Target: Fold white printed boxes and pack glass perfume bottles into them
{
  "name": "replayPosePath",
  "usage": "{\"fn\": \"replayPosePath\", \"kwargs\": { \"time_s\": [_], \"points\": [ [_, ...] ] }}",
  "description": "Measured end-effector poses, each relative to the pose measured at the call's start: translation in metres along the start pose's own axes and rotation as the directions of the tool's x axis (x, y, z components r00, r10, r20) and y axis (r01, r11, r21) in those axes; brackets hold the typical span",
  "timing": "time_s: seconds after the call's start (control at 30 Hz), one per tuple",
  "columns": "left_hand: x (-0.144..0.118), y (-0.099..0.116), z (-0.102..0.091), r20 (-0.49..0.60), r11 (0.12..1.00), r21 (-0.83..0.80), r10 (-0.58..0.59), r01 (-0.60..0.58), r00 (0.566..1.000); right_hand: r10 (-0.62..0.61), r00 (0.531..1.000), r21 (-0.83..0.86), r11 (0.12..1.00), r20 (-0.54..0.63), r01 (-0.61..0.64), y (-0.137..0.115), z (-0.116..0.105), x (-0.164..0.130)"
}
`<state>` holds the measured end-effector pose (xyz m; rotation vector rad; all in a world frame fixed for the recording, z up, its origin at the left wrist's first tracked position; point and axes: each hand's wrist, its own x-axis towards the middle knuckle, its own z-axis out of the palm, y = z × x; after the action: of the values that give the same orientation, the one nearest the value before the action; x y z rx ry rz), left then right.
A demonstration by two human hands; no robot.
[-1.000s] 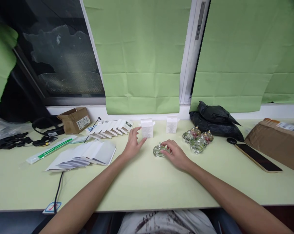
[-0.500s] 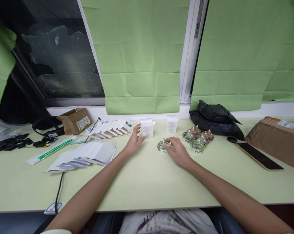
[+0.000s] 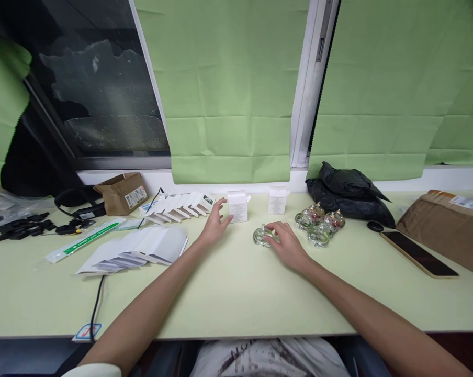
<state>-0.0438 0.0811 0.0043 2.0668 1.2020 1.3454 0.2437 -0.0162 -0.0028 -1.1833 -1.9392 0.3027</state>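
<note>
A small clear glass bottle (image 3: pixel 263 236) is pinched on the table (image 3: pixel 228 293) by the right hand (image 3: pixel 286 245), near the middle of the far edge; fingertips are closed on its top, seemingly to keep it from rolling. The left hand (image 3: pixel 215 225) is stretched forward, fingers spread wide and holding nothing, touching the side of an upright white carton (image 3: pixel 237 206), apparently to steady it. A second white carton (image 3: pixel 277 200) and a cluster of glass bottles (image 3: pixel 319 224) are set towards the right, flattened cartons (image 3: pixel 179 205) towards the left.
</note>
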Motion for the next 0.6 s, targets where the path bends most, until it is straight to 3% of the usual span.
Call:
{"fn": "replayPosePath", "kwargs": {
  "time_s": [0.33, 0.6],
  "points": [
    [0.001, 0.012, -0.003, -0.100, 0.984, 0.096, 0.159, -0.149, 0.982, -0.010, 1.000, 0.016, 1.000, 0.003, 0.010, 0.001, 0.000, 0.001],
    [-0.008, 0.019, -0.001, -0.025, 0.901, 0.320, 0.317, -0.293, 0.948, -0.010, 1.000, -0.002, 1.000, 0.012, 0.010, -0.002, -0.002, 0.001]
  ]
}}
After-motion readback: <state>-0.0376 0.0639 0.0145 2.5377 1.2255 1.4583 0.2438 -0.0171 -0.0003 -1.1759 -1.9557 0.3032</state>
